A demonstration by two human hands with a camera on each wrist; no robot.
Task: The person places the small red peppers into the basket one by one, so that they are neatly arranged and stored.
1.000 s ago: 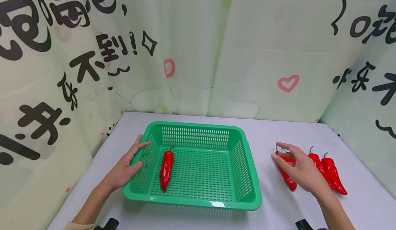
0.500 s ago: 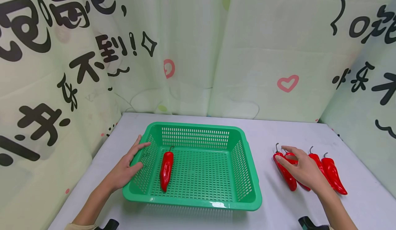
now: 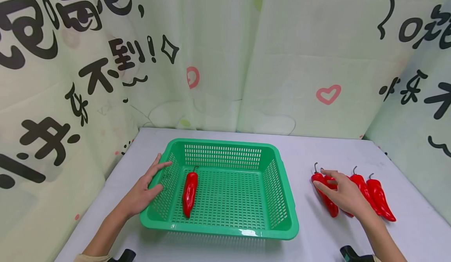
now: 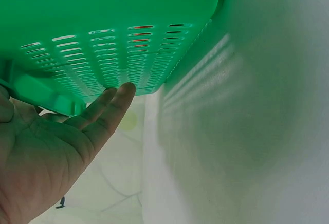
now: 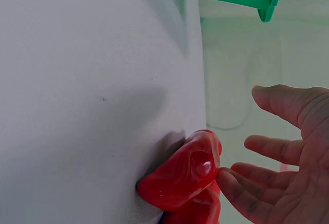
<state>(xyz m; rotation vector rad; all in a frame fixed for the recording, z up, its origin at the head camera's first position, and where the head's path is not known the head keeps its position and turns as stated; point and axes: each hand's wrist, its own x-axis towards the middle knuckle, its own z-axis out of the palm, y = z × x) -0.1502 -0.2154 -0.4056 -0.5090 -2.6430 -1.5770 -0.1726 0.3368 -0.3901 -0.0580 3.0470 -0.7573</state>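
My left hand (image 3: 142, 193) holds the left rim of a green plastic basket (image 3: 218, 233), thumb and a finger over the rim. In the left wrist view, other fingers (image 4: 110, 113) lie against the outer slotted wall. One long red pepper (image 3: 190, 194) lies inside the basket at left, stem away from me. At right, my right hand (image 3: 343, 193) hovers over a group of red peppers, thumb and fingers apart with nothing between them. In the right wrist view, one fingertip is right at a glossy pepper (image 5: 180, 175). My hand partly hides the second pepper from the left.
Two more red peppers (image 3: 378, 199) lie close together right of my right hand. A white-covered table (image 3: 303, 152) bears everything. A pale green printed curtain (image 3: 218, 58) with writing and hearts surrounds its back and sides.
My right hand has shifted slightly right and down, off the leftmost pepper, which shows more fully now. My left hand and the basket have stayed in place.
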